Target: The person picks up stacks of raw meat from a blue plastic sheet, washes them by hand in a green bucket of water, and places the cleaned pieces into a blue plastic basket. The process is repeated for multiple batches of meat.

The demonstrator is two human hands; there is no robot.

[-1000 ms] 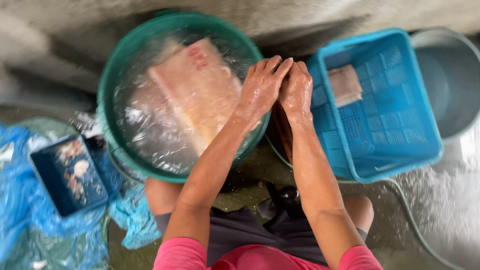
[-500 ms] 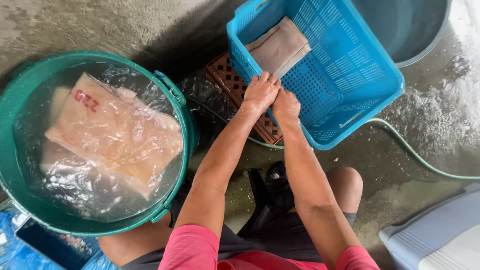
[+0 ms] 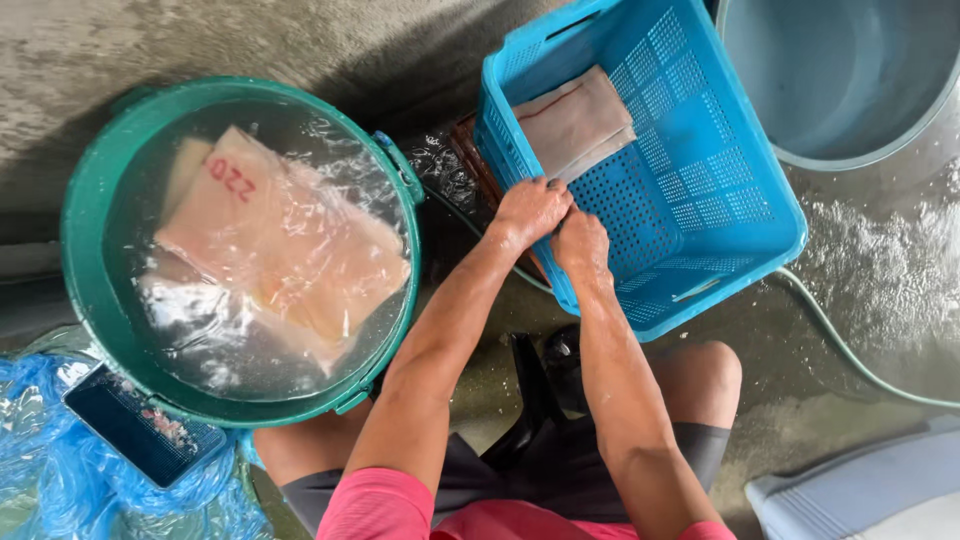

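Both hands, left hand (image 3: pixel 530 210) and right hand (image 3: pixel 583 243), are pressed together, fingers curled over the near rim of the blue basket (image 3: pixel 690 250), gripping it beside the green tub (image 3: pixel 90 200); what they pinch is hidden.

Perforated blue plastic crate (image 3: pixel 700 190), glossy green plastic tub (image 3: pixel 90 200), clear wet film bag (image 3: pixel 290 250), rough concrete floor (image 3: pixel 880 270).

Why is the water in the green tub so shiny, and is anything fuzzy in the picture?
In the head view, daylight bounces off the water and the clear plastic bag in the green tub, making white glare streaks; the wet floor beside the grey basin sparkles too. A dark shadow lies behind the tub. The left hand, right hand and blue basket look sharp; only the edges look slightly soft.
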